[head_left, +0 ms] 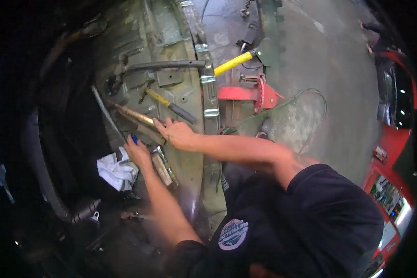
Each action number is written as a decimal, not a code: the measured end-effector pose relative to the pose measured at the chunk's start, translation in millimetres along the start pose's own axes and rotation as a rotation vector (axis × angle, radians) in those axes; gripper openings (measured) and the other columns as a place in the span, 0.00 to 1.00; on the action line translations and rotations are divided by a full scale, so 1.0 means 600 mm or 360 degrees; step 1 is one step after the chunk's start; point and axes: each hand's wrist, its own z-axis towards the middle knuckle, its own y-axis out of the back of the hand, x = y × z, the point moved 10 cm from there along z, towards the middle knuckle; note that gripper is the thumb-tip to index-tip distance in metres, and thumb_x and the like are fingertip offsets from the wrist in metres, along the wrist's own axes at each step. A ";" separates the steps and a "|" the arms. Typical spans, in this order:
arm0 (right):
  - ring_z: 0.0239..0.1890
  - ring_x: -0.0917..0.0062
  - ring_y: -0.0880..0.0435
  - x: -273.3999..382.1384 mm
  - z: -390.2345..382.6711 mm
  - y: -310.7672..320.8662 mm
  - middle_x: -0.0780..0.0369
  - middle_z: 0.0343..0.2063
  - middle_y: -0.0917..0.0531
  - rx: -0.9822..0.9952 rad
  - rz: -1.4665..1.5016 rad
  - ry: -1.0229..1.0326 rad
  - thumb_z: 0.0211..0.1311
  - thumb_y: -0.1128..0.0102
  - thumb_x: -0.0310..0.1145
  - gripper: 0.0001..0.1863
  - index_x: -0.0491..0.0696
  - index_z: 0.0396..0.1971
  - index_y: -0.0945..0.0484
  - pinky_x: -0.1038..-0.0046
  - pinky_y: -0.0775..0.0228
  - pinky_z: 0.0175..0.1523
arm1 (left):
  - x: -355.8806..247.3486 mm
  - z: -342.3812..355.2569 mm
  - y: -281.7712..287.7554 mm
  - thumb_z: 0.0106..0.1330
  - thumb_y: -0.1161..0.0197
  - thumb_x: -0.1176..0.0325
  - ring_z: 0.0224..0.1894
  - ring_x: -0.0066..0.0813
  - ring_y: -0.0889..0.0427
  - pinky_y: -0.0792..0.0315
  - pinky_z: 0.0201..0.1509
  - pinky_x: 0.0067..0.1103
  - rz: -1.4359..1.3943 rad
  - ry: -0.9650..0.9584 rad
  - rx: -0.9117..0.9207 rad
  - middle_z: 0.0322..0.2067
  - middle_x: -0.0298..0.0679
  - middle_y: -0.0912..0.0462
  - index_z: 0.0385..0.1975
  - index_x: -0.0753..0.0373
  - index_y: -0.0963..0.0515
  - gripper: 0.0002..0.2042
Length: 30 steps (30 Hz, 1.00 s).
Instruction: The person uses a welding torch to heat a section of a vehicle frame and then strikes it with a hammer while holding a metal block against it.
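Toward the left, my left hand (138,152) is closed around a blue piece, beside a thin, long metal bar (107,113) that slants up and away. Whether the blue piece is the bar's handle, I cannot tell. My right hand (180,135) is bent over the near end of a light-brown rod (136,115), its fingers on it. Beyond that hand lies a hammer (164,102) with a yellow and dark handle. A crumpled white cloth (117,171) is just left of my left wrist. Right of that wrist sits a wooden block (162,169) beside small tools.
A worn metal floor panel (169,41) bears these things, with a dark bar (167,65) across it. Past its raised edge are a yellow handle (234,63) and a red clamp-like fixture (259,95). A green hose (306,90) loops over the concrete. Red cabinets (391,153) stand far right.
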 end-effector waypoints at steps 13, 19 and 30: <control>0.48 0.50 0.21 -0.042 -0.271 0.185 0.51 0.42 0.21 -0.0247 0.0693 0.0191 0.45 0.31 0.31 0.32 0.42 0.54 0.27 0.54 0.26 0.53 | -0.051 -0.141 0.008 0.69 0.49 0.70 0.28 0.33 0.20 0.25 0.25 0.26 -0.1984 0.0834 -0.0353 0.34 0.43 0.22 0.59 0.68 0.29 0.19; 0.51 0.56 0.16 -0.171 -0.518 0.254 0.49 0.51 0.18 -0.0190 0.0986 -0.0123 0.45 0.35 0.24 0.37 0.42 0.62 0.29 0.60 0.25 0.58 | -0.349 -0.381 -0.048 0.68 0.35 0.78 0.42 0.28 0.16 0.22 0.49 0.25 -0.2619 0.0740 0.0500 0.44 0.43 0.13 0.54 0.64 0.22 0.15; 0.51 0.73 0.18 -0.280 -0.747 0.390 0.59 0.54 0.19 -0.0176 0.1302 -0.0366 0.54 0.33 0.24 0.48 0.46 0.77 0.42 0.73 0.19 0.44 | -0.379 -0.775 -0.062 0.57 0.31 0.76 0.41 0.33 0.16 0.23 0.48 0.29 -0.1029 -0.0155 0.1534 0.39 0.44 0.14 0.47 0.68 0.19 0.17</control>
